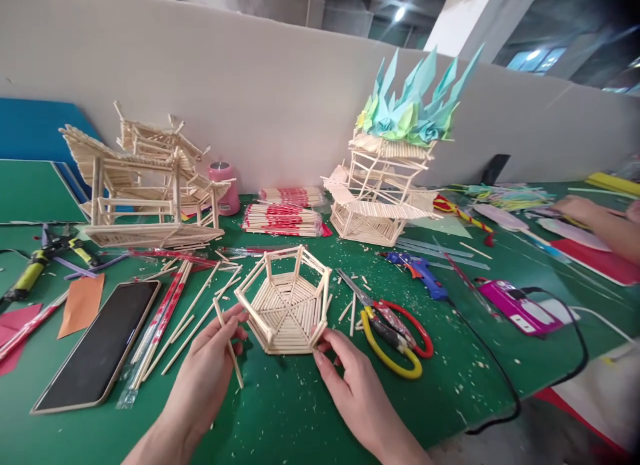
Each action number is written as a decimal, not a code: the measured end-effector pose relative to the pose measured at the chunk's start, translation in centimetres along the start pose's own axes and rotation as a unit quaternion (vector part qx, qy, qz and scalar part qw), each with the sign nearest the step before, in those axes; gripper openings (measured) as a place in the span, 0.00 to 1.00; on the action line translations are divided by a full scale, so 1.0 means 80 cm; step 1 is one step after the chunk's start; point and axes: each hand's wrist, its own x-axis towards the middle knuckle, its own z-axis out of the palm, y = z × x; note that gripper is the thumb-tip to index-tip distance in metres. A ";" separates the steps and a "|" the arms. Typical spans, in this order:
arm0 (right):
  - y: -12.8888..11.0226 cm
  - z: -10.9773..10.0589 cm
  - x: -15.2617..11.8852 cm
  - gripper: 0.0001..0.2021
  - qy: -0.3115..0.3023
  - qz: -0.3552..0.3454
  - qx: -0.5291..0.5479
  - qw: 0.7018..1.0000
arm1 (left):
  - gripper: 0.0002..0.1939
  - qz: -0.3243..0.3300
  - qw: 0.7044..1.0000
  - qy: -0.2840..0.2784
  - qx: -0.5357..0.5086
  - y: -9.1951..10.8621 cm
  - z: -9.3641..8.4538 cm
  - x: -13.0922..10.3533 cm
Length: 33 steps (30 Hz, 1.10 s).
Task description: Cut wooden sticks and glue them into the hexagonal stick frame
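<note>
A small frame of wooden sticks (287, 312), with a many-sided woven-looking floor, short posts and a top rail, stands on the green table in front of me. My left hand (213, 348) pinches a loose wooden stick (231, 355) at the frame's left side, its fingertips close against the frame. On the right, my right hand (350, 378) grips the frame's lower right corner between thumb and fingers. Scissors (390, 332) with red and yellow handles lie right of the frame, beside short stick offcuts (353, 313). Loose sticks (193, 325) lie to the left.
Behind stand a stick house (150, 198) and a stick tower (380, 178) topped with folded paper. Stick packs (283, 218) lie between them. A phone (100, 348), pliers (35, 265), a blue glue gun (417, 272) and its cable surround the work. Another person's hand (585, 215) is far right.
</note>
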 end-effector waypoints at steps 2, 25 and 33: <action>-0.001 0.004 0.000 0.12 -0.001 -0.006 0.004 1.000 | 0.23 0.002 1.000 -0.011 0.008 0.007 0.002 0.006; 0.009 -0.044 0.044 0.20 0.100 0.145 0.316 0.932 | 0.16 0.197 0.934 -0.160 0.253 0.055 0.021 -0.036; 0.024 -0.041 0.047 0.21 0.085 0.153 0.348 0.921 | 0.18 0.183 0.947 -0.188 0.185 0.033 0.033 -0.047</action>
